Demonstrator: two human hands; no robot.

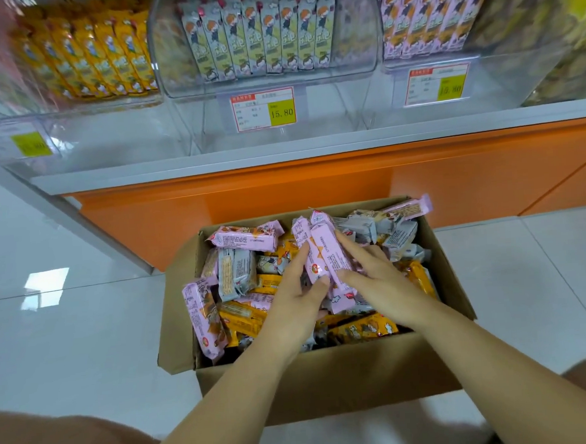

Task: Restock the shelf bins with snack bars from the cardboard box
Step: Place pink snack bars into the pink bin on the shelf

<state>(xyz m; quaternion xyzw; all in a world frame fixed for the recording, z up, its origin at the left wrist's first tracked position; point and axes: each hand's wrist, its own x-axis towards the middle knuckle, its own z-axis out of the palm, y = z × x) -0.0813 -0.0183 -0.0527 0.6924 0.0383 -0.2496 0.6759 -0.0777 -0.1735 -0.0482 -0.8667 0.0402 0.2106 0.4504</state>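
A bunch of pink-wrapped snack bars (324, 257) sits between the left hand (298, 300) and right hand (374, 278), inside the open brown cardboard box (345, 376). Loose foil-wrapped bars (236, 273) lie either side of both hands. Beyond the hands, higher up, stands a clear plastic shelf bin (276, 82).

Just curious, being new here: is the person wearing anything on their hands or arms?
No. The left hand and right hand are ungloved, with no ring, watch or bracelet showing. Both forearms are uncovered to the picture's edge; no sleeve in view.
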